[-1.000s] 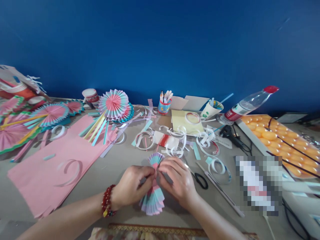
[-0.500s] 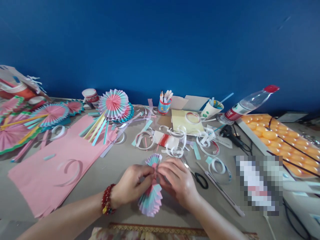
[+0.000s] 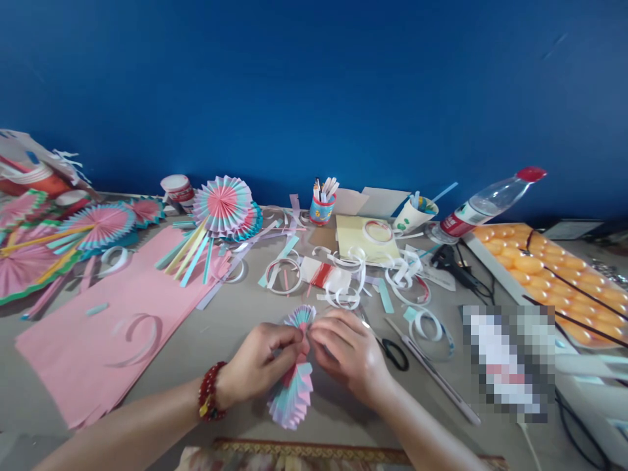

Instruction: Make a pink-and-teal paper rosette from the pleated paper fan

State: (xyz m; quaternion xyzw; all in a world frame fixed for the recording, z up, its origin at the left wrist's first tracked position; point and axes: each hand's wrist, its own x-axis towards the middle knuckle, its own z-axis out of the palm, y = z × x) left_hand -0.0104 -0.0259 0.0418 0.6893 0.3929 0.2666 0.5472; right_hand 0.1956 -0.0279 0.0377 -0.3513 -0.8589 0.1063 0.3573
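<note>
A pleated paper fan [image 3: 293, 398] in pink, teal and lilac stands between my hands, pinched at its narrow middle. Both its ends are spread, one away from me and one toward me. My left hand [image 3: 262, 363], with a red bead bracelet [image 3: 212, 391] at the wrist, grips the middle between thumb and forefinger. From the other side my right hand [image 3: 346, 350] holds the same middle, its fingertips pressed together and partly hidden. To the right of that hand lie black-handled scissors [image 3: 395, 354] and a slim utility knife [image 3: 441, 381].
Pink paper sheets [image 3: 98, 340] lie at the left, with finished fans [image 3: 223, 204] behind. Curled white strips [image 3: 343, 297] litter the middle. A pen cup [image 3: 322, 208], a tilted paper cup [image 3: 415, 214], a leaning bottle [image 3: 483, 206] and a black glue gun [image 3: 456, 268] stand or lie farther back.
The near half of the fan has swung slightly left and its pleats look narrower. Both hands keep their grip in nearly the same place.
</note>
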